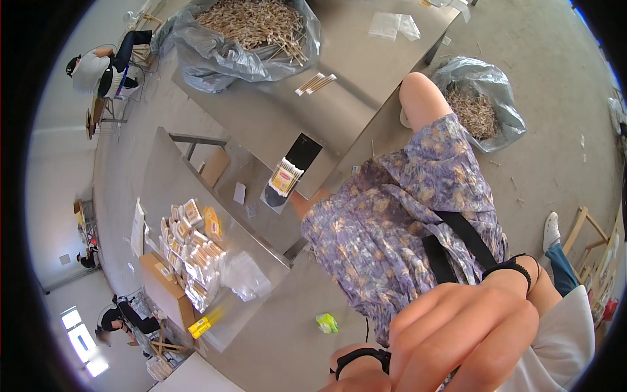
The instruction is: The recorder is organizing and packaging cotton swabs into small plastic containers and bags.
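Head view:
- R hand (467,320) big in lower R, v. close to cam, fingers bent & side by side, back of hand facing up. Palm side hidden; can't tell if anything's gripped. Black straps (460,245) on the patterned dress (392,222) lie just beyond it.
- L hand (362,380) at bottom edge, mostly cut off below the wrist; can't tell wide, narrow or holding.
- Swab pack (285,178): row of white-tipped swabs w/ yellow label card on top, on the dark pad (302,153) at near corner of the metal table (366,78). Well apart from both hands.
- Handling (my guess): v. light; sticks stiff singly but row prob. loose, apt to roll & fan out. Card thin, may slide. Cotton tips soft, easily crushed/soiled. Best hold: both sides at mid-stick, over the card, light even squeeze, off the tips.
- Few loose swabs (316,83) farther up same table, nr grey bag (196,65) w/ big swab heap (251,26).
- L-side table (173,189): pile of packs (192,248), clear bags (245,274) beside. Bags look thin, limp, prob. slippery; pinch at an edge.
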The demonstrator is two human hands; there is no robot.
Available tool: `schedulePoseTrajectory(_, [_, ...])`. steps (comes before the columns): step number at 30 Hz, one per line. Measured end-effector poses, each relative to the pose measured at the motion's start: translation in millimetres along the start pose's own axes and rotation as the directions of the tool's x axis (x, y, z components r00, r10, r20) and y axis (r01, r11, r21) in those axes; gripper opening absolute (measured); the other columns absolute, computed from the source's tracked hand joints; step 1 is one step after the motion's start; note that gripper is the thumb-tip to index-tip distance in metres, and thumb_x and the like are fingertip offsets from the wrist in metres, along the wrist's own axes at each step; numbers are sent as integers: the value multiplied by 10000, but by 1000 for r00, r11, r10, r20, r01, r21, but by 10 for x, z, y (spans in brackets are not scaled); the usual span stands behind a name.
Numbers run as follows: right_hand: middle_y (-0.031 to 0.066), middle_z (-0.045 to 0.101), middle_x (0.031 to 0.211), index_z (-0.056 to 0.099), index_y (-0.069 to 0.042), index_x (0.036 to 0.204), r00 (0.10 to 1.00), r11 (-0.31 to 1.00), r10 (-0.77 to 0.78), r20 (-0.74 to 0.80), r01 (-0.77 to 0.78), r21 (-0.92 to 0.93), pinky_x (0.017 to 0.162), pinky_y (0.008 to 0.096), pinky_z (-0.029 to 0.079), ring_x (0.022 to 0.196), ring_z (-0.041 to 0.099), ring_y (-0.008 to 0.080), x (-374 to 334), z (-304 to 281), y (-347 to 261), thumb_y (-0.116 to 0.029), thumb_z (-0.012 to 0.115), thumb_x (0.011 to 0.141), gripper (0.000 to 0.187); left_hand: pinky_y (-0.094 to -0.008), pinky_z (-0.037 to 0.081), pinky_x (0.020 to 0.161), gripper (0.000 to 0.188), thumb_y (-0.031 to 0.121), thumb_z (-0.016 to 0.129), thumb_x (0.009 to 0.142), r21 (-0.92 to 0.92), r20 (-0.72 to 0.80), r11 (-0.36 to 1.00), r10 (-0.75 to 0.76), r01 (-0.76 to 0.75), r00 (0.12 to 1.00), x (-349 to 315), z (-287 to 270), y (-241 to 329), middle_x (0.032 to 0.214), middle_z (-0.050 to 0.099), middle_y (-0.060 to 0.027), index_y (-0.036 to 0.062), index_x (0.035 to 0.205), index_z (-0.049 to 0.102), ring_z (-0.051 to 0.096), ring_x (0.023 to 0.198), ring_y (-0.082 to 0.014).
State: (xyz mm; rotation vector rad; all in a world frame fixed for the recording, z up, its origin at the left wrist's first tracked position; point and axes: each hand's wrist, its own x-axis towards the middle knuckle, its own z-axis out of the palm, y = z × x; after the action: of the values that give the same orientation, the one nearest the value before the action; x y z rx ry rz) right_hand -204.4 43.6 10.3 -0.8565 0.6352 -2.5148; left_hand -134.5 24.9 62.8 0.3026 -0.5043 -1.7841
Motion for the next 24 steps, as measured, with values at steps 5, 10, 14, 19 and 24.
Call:
schedulePoseTrajectory(5, [142, 672, 734, 693, 8, 818, 995, 995, -99, -4, 99, 8, 432, 270, 411, 525, 595, 186, 18, -53, 20, 16, 650, 881, 77, -230, 399, 633, 288, -48, 675, 815, -94, 89, 993, 77, -68, 993, -21, -52, -32, 721, 569, 33, 135, 795, 454, 517, 573, -91])
schedulePoseTrajectory(10, [164, 681, 856, 678, 36, 935, 999, 1000, -10, 44, 9, 24, 511, 284, 480, 645, 646, 217, 5, -206, -5, 18, 644, 887, 61, -233, 399, 617, 242, 36, 657, 876, 39, 48, 984, 174, -176, 984, -105, -7, 132, 775, 545, 42, 138, 832, 443, 479, 585, -82])
schedulePoseTrajectory(14, [155, 673, 877, 666, 26, 969, 980, 993, 115, 160, -114, -11, 565, 301, 499, 688, 648, 227, -11, -305, -159, -1, 637, 898, 82, -298, 418, 666, 177, 153, 547, 975, 439, 271, 896, -60, -68, 961, -79, -115, 254, 787, 534, 20, 129, 862, 412, 456, 594, -110])
schedulePoseTrajectory(19, [146, 668, 874, 661, 18, 979, 977, 995, 100, 187, -95, -37, 577, 313, 501, 689, 644, 230, -4, -371, -151, -9, 633, 903, 86, -345, 411, 646, 207, 248, 419, 1031, 475, 502, 879, -312, 44, 806, 101, -454, 533, 793, 552, -10, 125, 868, 386, 447, 547, -165])
schedulePoseTrajectory(24, [144, 668, 870, 663, 20, 975, 953, 996, 76, 292, -59, -68, 574, 314, 502, 682, 643, 230, 37, -448, -141, -14, 630, 906, 83, -326, 392, 605, 214, 227, 411, 1030, 453, 365, 890, -128, -56, 922, 3, -258, 340, 763, 559, -20, 125, 843, 386, 438, 523, -158])
